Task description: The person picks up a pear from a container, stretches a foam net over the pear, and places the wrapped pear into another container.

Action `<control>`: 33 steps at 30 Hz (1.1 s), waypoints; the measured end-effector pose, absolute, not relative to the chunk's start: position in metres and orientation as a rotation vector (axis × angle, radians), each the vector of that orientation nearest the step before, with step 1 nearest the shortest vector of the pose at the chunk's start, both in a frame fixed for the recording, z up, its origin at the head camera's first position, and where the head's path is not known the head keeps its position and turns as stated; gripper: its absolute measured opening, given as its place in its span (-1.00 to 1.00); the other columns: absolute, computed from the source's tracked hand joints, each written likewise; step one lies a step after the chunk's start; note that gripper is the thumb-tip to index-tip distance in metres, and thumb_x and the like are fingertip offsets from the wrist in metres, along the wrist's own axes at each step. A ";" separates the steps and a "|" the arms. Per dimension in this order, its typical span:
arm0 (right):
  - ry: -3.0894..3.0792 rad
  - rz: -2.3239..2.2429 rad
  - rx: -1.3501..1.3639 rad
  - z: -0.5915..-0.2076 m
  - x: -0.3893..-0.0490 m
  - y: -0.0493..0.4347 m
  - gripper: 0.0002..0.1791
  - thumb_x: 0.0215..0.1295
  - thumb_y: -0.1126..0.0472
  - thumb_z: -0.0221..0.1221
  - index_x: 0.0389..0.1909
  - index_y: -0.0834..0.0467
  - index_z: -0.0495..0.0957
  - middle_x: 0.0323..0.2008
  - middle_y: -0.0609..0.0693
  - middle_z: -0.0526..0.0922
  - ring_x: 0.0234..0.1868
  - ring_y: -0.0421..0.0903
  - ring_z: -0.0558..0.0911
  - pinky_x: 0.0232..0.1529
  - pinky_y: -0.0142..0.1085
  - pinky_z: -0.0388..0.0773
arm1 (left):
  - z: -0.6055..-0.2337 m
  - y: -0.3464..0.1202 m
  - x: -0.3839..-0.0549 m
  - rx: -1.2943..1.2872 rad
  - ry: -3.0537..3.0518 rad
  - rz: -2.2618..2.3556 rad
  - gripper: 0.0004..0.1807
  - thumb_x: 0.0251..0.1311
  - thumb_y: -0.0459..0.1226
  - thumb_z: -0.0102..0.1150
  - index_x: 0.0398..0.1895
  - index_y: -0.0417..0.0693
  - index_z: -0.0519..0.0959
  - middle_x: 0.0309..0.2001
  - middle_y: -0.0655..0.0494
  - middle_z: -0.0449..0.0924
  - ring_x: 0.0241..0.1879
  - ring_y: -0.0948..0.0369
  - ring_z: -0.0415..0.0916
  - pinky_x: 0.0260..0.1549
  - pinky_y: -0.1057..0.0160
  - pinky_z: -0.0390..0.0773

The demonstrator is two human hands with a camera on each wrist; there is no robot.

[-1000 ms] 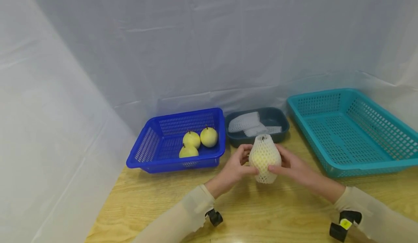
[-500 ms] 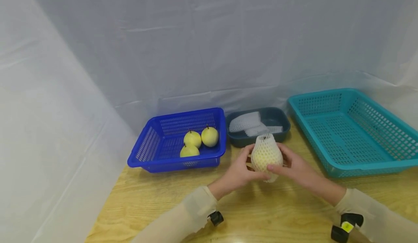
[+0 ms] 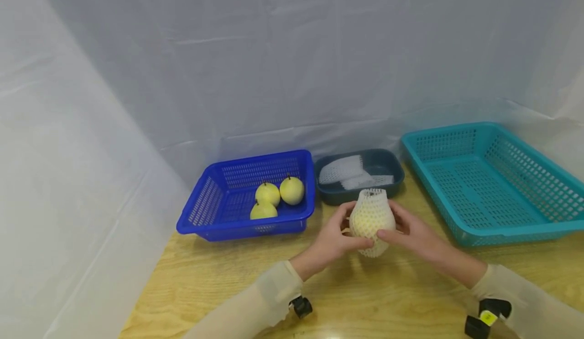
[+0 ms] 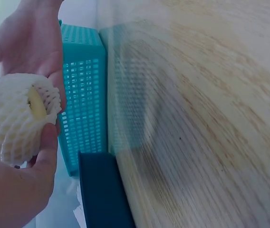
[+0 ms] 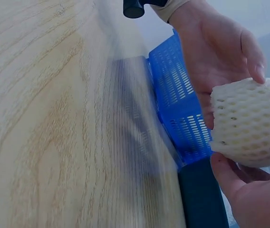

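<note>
Between both hands, above the table, is a pale yellow pear [image 4: 38,105] inside a white foam net sleeve [image 3: 371,220]. The sleeve's narrowed upper end stands open, and in the left wrist view the fruit shows through the other end. My left hand [image 3: 329,240] holds it from the left, thumb across the near side. From the right my right hand [image 3: 414,233] grips it, its thumb close to the left thumb. The far fingers are partly hidden behind the fruit in the head view.
A blue basket [image 3: 246,227] with 3 pears [image 3: 292,190] stands at the left. Behind the hands, a dark teal tub [image 3: 337,197] contains flat white net sleeves [image 3: 342,170]. At the right sits a large turquoise basket [image 3: 483,184] on the wooden table [image 3: 365,303].
The wrapped pear has shifted slightly right and tilted a little in the hands, and the stem no longer shows clearly in the sleeve's top. The left thumb has slid further across the front.
</note>
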State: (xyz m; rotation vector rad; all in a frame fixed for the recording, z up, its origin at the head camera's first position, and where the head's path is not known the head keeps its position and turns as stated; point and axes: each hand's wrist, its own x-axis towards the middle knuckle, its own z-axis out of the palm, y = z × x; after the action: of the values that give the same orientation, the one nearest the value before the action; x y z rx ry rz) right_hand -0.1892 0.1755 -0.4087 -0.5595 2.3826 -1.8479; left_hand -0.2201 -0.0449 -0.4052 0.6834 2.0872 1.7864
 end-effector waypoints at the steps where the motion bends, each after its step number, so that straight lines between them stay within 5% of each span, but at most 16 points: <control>1: 2.379 -1.849 -0.559 -0.408 -0.188 0.176 -0.11 0.42 0.18 0.21 0.59 0.25 -0.08 0.36 0.40 0.33 0.33 0.36 0.41 0.07 -0.20 0.58 | -0.405 -0.044 -0.220 0.694 2.077 1.789 -0.17 0.09 -0.36 0.41 0.46 0.01 0.26 0.18 0.06 0.44 0.00 0.25 0.49 -0.03 0.27 0.59; 14: 2.562 -1.751 -0.417 -0.397 -0.180 0.181 -0.01 0.36 0.12 0.28 0.59 0.28 -0.13 0.31 0.43 0.36 0.25 0.32 0.49 0.00 -0.16 0.62 | -0.411 -0.031 -0.219 0.706 2.085 1.676 -0.12 0.05 -0.39 0.45 0.46 0.02 0.24 0.15 0.12 0.47 -0.05 0.27 0.53 -0.09 0.32 0.62; 23: 2.687 -1.709 -0.445 -0.365 -0.177 0.197 -0.08 0.37 0.10 0.28 0.60 0.09 -0.04 0.29 0.28 0.36 0.22 0.28 0.50 -0.10 -0.16 0.65 | -0.413 -0.010 -0.219 0.647 2.095 1.553 -0.49 0.14 -0.34 0.32 0.19 -0.12 0.47 -0.16 0.05 0.66 -0.28 0.24 0.63 -0.31 0.29 0.64; 33: 2.827 -1.596 -0.379 -0.331 -0.181 0.224 -0.10 0.39 0.02 0.25 0.61 0.00 -0.04 0.30 0.24 0.37 0.23 0.27 0.49 -0.10 -0.05 0.65 | -0.406 0.042 -0.214 0.553 2.066 1.497 -0.45 0.28 -0.21 0.23 0.30 -0.19 0.42 -0.22 -0.02 0.71 -0.33 0.03 0.69 -0.35 0.11 0.70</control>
State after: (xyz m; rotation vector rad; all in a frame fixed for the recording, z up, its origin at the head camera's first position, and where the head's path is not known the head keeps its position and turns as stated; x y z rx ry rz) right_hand -0.1808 0.2244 -0.3313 -0.3791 2.8265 -1.5964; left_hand -0.2136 0.0418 -0.4065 0.5530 2.0665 1.4973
